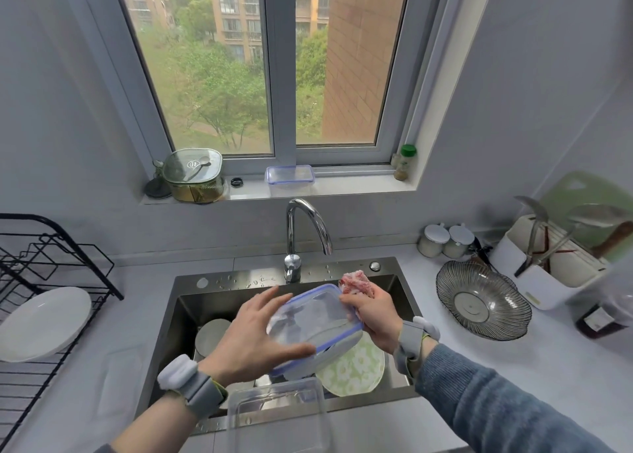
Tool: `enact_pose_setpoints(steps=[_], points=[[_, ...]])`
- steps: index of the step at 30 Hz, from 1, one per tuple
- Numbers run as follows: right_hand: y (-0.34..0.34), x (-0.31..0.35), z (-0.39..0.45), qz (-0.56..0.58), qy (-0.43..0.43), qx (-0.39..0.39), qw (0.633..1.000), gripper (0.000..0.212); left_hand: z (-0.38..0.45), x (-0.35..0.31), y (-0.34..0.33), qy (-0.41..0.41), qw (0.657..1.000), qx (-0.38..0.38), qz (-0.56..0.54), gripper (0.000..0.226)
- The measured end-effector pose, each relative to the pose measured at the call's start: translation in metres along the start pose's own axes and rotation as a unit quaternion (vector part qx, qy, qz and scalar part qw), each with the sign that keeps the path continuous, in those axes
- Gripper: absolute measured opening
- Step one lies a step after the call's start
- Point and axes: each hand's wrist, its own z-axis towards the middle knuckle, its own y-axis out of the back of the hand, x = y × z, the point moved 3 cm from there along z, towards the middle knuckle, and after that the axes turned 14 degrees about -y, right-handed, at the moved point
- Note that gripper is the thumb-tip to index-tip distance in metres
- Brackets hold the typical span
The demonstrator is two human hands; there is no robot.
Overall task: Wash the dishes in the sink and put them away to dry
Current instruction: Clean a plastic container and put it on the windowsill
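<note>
Window is seen above the sill; its top is cut off by the frame. Sink, dark steel, is set in the counter under the faucet; its near rim is partly hidden by a clear container standing at the front edge. Dish rack, black wire, is cut off at the left; one white plate is leaned in it. Held over the basin is a clear lid with blue rim, tilted and motion-blurred. The left hand is laid against the lid's left side, fingers spread and straight, thumb along the lower edge. The right hand is clenched on a pink cloth, pressed at the lid's right edge. Below, a green floral plate is half hidden by the lid; a pale round dish lies at the basin's left, kind not discernible. Glass ribbed bowl rests on the right counter. A second lidded box sits on the sill.
</note>
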Motion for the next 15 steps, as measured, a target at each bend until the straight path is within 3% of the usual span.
enact_pose_setpoints(steps=[6, 9, 11, 12, 13, 15], points=[[-0.004, 0.009, -0.001, -0.017, 0.012, 0.004, 1.000, 0.026, 0.002, 0.000, -0.017, -0.004, 0.998, 0.068, 0.008, 0.147], [-0.014, 0.018, -0.013, 0.037, 0.003, 0.042, 0.998, 0.023, 0.000, 0.003, -0.024, 0.012, 0.996, 0.067, -0.054, 0.134], [-0.020, 0.026, -0.020, 0.089, 0.006, 0.061, 0.994, 0.020, 0.000, 0.003, -0.031, 0.045, 0.983, 0.061, -0.169, 0.114], [-0.023, 0.030, -0.021, 0.107, 0.011, 0.061, 0.992, 0.020, 0.000, 0.001, -0.034, 0.078, 0.960, 0.055, -0.262, 0.106], [-0.026, 0.033, -0.023, 0.104, 0.022, 0.057, 0.993, 0.020, 0.002, 0.001, -0.038, 0.133, 0.914, 0.035, -0.382, 0.101], [-0.031, 0.036, -0.023, 0.025, 0.069, 0.028, 0.997, 0.025, 0.005, -0.003, -0.040, 0.222, 0.772, 0.013, -0.596, 0.093]])
